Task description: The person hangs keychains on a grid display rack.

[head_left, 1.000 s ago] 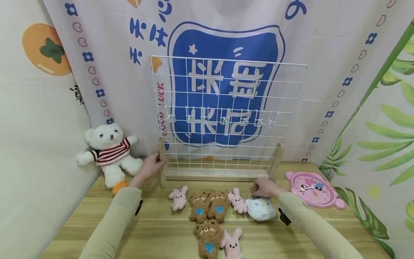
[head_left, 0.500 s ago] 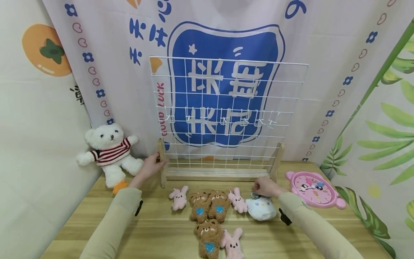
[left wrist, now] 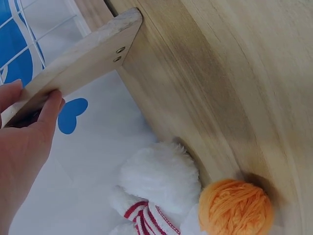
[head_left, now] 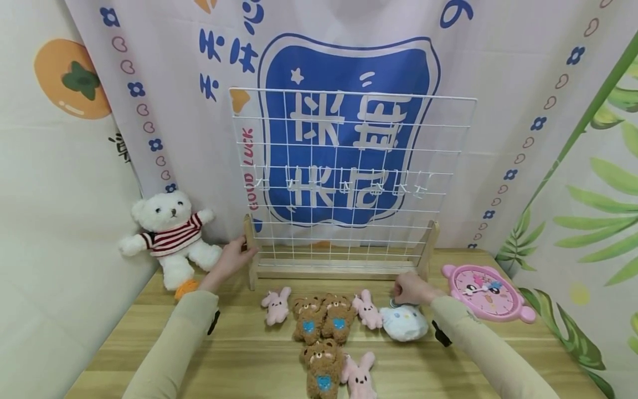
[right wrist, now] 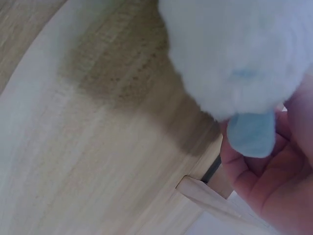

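My left hand (head_left: 234,257) grips the left wooden post (head_left: 250,252) of a white wire grid rack (head_left: 344,160). In the left wrist view its thumb and fingers lie on both sides of that post (left wrist: 90,61). At the rack's front right, my right hand (head_left: 412,288) holds the top of a white plush cat-head charm (head_left: 405,323), which lies on the table. Curled fingers surround a light blue tab (right wrist: 252,134) on the plush in the right wrist view; the exact pinch point is hidden. Several small white hooks (head_left: 345,187) hang in a row on the grid.
Brown bear charms (head_left: 324,368) and pink rabbit charms (head_left: 276,306) lie on the wooden table (head_left: 259,363). A white teddy bear (head_left: 174,238) sits at left beside an orange yarn ball (left wrist: 235,208). A pink clock (head_left: 485,293) lies at right.
Fingers of my right hand have shifted slightly at the top of the white plush, covering more of its ring. The left hand stays on the post.
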`<state>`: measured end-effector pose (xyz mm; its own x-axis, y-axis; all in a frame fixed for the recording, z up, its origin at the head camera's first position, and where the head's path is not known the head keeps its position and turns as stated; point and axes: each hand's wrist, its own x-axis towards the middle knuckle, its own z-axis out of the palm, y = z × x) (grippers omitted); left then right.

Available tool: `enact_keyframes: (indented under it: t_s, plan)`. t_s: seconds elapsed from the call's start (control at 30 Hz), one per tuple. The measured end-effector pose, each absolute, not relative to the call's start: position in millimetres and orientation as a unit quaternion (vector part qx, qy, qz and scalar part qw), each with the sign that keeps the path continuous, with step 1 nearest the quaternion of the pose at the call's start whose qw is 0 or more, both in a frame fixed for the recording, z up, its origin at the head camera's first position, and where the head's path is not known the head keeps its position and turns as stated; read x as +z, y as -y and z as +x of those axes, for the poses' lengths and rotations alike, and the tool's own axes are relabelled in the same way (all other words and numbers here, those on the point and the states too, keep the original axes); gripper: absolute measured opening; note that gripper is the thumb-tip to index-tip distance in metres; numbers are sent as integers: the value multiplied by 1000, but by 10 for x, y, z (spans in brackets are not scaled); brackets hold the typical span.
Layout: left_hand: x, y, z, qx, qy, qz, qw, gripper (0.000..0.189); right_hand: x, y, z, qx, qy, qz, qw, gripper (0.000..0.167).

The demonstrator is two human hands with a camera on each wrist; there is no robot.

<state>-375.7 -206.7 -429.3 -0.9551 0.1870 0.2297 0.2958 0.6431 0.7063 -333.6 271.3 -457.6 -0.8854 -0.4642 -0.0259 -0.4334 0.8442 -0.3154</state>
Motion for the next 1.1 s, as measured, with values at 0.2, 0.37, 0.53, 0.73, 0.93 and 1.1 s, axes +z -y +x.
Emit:
enact_keyframes:
  t_s: [0.2,0.37,0.53,0.73,0.93,1.1]
  plan:
    - [-4301,2060,-3760,-396,904,-140,79,42,-4581,-2767,-3357,-156,-955,-249,28,10]
    - [-4308,2073,-3765,-396,903,-143,89,38,-4544,-2796,-3354,-167,-956,-240,20,11]
    - [-4323,2078,-3752,-392,904,-144,94,36,-4545,-2816,-3338,-180,-956,-228,35,12]
    - [-4334,2071,-3741,-395,903,-139,93,36,-4555,-2832,-3335,-189,-956,-223,42,11]
    - [-4335,2070,-3745,-395,903,-139,94,36,-4579,-2841,-3350,-174,-957,-229,36,10]
    - [-4334,2070,-3745,-398,902,-140,90,38,-4575,-2837,-3355,-174,-956,-236,33,13]
